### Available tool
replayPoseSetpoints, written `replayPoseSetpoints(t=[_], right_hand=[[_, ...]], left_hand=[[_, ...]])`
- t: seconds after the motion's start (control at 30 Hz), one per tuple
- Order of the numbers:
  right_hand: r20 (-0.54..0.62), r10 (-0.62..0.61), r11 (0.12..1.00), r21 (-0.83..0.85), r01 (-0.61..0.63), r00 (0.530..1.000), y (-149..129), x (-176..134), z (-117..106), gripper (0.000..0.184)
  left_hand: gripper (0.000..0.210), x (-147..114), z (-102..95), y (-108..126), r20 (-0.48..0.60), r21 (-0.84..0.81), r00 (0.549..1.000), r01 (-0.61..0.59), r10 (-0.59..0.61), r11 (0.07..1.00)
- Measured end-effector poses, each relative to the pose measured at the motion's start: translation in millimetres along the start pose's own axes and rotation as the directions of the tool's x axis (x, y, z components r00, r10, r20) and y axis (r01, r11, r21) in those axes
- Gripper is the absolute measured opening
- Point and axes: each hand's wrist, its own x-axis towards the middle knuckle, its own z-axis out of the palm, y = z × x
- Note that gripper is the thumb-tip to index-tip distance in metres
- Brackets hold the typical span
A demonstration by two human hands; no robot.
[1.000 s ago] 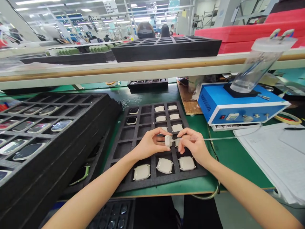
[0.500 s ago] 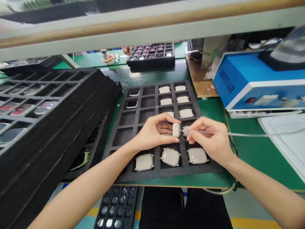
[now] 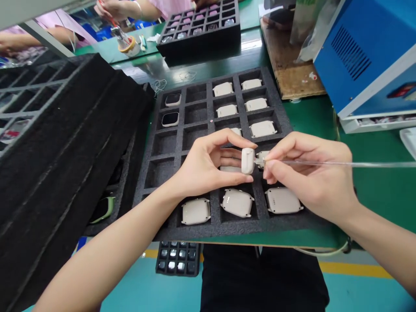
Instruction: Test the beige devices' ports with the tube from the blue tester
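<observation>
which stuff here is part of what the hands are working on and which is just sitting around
In hand:
- left hand pinching a small beige watch case on edge
- right hand holding a thin clear tube with its tip at the case
- black foam tray under the hands, holding more beige cases

Lying about:
- stacked foam trays at left
- blue machine
- wooden board
- far tray by another person's hand

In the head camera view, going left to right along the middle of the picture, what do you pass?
Stack of black foam trays → left hand → small white casing pinched in it → right hand holding a thin clear tube → green bench top.
</observation>
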Motion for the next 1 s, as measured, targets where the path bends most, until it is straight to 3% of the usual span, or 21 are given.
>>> replayPoseSetpoints(t=[1.0], right_hand=[[0.018,0.01,1.0,0.003,-0.01,1.0,-2.4,1.4,0.4,0.012]], left_hand=[[0.039,2.1,-0.1,-0.3,0.04,-0.075,0.999,-0.016,0.019,0.997]])
